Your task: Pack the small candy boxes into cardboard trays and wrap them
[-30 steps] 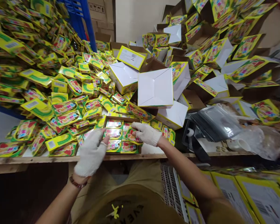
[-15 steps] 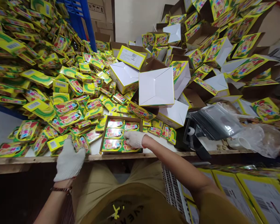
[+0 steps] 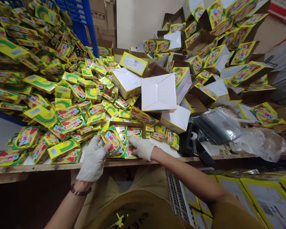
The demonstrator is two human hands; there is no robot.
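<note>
An open cardboard display box (image 3: 143,132) holds rows of small yellow-green candy packs at the front of the table. My left hand (image 3: 92,159), in a white knit glove, grips one candy pack (image 3: 112,140) between thumb and fingers, tilted over the box's left side. My gloved right hand (image 3: 143,149) reaches over the right wall, with its fingers bent close together among the packs inside. Its fingertips are partly hidden, so whether they pinch a pack is unclear.
Loose candy packs (image 3: 69,114) heap up on the left, below a blue plastic crate (image 3: 82,19). Upturned display boxes (image 3: 158,92) and more open ones stand behind and to the right. A black tape dispenser (image 3: 195,140), clear plastic (image 3: 267,143) and a white cup (image 3: 243,147) lie at right.
My left hand has lifted a candy pack from the pile and carried it right, over the display box. My right hand has shifted slightly right and down at the box.
</note>
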